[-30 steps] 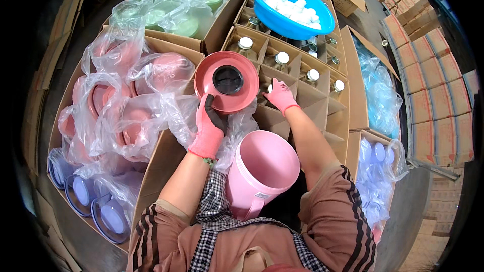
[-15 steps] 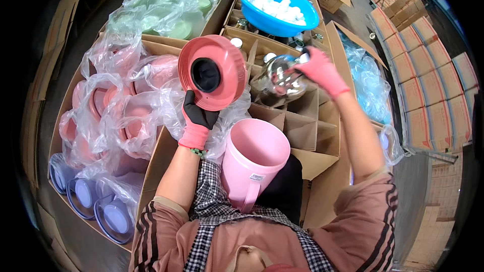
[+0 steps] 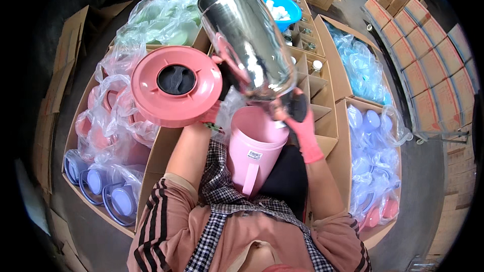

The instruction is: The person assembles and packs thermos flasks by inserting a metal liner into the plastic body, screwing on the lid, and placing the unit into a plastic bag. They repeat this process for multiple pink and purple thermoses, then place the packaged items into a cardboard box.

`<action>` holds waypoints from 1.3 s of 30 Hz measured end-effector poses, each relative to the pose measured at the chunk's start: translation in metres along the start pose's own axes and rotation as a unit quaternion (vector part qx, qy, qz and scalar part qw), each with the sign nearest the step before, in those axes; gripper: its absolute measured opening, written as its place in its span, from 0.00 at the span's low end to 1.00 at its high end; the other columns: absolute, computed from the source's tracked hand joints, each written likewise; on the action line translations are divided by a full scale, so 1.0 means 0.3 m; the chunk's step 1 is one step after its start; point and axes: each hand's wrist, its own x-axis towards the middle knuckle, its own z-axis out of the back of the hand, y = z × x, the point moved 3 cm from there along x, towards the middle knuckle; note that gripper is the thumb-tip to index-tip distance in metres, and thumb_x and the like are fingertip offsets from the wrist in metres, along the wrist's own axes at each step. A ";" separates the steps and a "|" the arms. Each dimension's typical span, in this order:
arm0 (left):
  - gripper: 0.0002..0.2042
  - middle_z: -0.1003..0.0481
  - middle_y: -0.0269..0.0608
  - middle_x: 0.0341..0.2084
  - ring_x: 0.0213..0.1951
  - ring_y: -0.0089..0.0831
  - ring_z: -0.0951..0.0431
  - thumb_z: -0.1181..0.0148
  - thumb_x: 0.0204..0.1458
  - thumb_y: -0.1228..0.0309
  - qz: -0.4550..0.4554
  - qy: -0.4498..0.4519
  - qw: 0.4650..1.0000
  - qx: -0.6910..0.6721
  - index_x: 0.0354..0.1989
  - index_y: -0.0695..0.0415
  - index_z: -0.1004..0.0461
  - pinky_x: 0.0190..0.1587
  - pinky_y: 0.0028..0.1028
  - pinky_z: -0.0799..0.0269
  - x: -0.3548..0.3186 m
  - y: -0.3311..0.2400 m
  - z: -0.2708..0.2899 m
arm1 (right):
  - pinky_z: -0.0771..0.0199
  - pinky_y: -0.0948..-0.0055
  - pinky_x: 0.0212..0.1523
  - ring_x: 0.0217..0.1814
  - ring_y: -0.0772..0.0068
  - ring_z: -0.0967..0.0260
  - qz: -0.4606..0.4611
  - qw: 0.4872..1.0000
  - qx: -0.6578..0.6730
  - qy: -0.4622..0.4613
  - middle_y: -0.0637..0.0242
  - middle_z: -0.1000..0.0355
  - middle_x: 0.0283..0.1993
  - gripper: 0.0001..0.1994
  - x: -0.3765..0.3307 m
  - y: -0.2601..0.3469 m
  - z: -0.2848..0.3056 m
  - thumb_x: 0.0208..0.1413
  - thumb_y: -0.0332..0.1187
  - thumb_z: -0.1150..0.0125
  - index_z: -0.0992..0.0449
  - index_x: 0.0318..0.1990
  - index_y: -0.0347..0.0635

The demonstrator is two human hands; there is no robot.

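Observation:
My left hand (image 3: 212,113), in a pink and black glove, is closed on a round pink plastic base (image 3: 145,81) with a black centre. That base hides much of the hand. A large silver vacuum flask liner (image 3: 243,35) slants above my lap, its narrow end down. My right hand (image 3: 298,116), gloved too, is closed round that lower end. Just below, a pink jug (image 3: 247,147) with a handle and a white label stands between my legs, mouth up. Whether my left fingers also touch the liner is hidden.
Cartons of bagged pink parts (image 3: 103,116) and green parts (image 3: 166,25) lie to the left. A divided carton (image 3: 322,108) is ahead, below a blue basin (image 3: 290,5) of white caps. Bagged purple parts (image 3: 360,161) sit at the right, before stacked boxes (image 3: 428,65).
The liner has come up out of the divided carton and swung left toward me, over the jug. My left hand has tipped the pink base flatter and moved it left.

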 end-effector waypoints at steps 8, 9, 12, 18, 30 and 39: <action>0.17 0.35 0.55 0.42 0.43 0.47 0.33 0.55 0.51 0.60 0.013 -0.021 0.979 0.200 0.42 0.60 0.35 0.46 0.39 0.37 -0.045 -0.119 0.095 | 0.39 0.81 0.44 0.41 0.80 0.40 -0.074 0.990 0.118 0.021 0.70 0.36 0.41 0.22 0.068 -0.203 0.000 0.48 0.32 0.43 0.41 0.50 0.39; 0.17 0.35 0.55 0.42 0.43 0.47 0.33 0.55 0.51 0.60 0.032 -0.008 0.975 0.220 0.42 0.61 0.35 0.46 0.39 0.36 -0.058 -0.115 0.105 | 0.39 0.82 0.42 0.40 0.81 0.40 -0.091 0.976 0.197 0.002 0.70 0.36 0.39 0.21 0.076 -0.199 -0.014 0.48 0.36 0.42 0.39 0.48 0.40; 0.17 0.34 0.55 0.40 0.42 0.45 0.32 0.55 0.51 0.61 0.101 0.038 0.959 0.261 0.41 0.61 0.35 0.45 0.37 0.35 -0.122 -0.103 0.120 | 0.36 0.79 0.18 0.25 0.79 0.37 -0.121 0.970 0.209 -0.022 0.71 0.38 0.33 0.27 0.081 -0.156 -0.004 0.42 0.47 0.38 0.42 0.45 0.42; 0.17 0.32 0.54 0.38 0.40 0.43 0.30 0.54 0.50 0.62 0.182 0.048 0.959 0.210 0.41 0.63 0.35 0.43 0.34 0.33 -0.282 -0.085 0.143 | 0.33 0.76 0.39 0.40 0.71 0.35 0.027 0.999 0.016 0.004 0.63 0.36 0.44 0.37 0.106 -0.068 -0.063 0.36 0.37 0.33 0.46 0.55 0.43; 0.22 0.32 0.51 0.39 0.46 0.37 0.33 0.54 0.51 0.63 0.197 -0.004 0.969 0.152 0.50 0.65 0.43 0.46 0.32 0.32 -0.240 -0.060 0.008 | 0.34 0.68 0.33 0.31 0.62 0.32 -0.136 0.769 -0.475 0.405 0.56 0.30 0.27 0.27 0.154 0.049 -0.100 0.28 0.51 0.34 0.28 0.29 0.35; 0.13 0.31 0.33 0.32 0.32 0.23 0.32 0.53 0.53 0.65 0.020 -0.082 0.921 0.380 0.43 0.60 0.35 0.35 0.21 0.36 -0.059 -0.122 -0.031 | 0.35 0.66 0.44 0.43 0.55 0.34 -0.081 0.795 -0.385 0.462 0.53 0.31 0.41 0.31 0.128 0.024 -0.166 0.34 0.50 0.38 0.34 0.47 0.44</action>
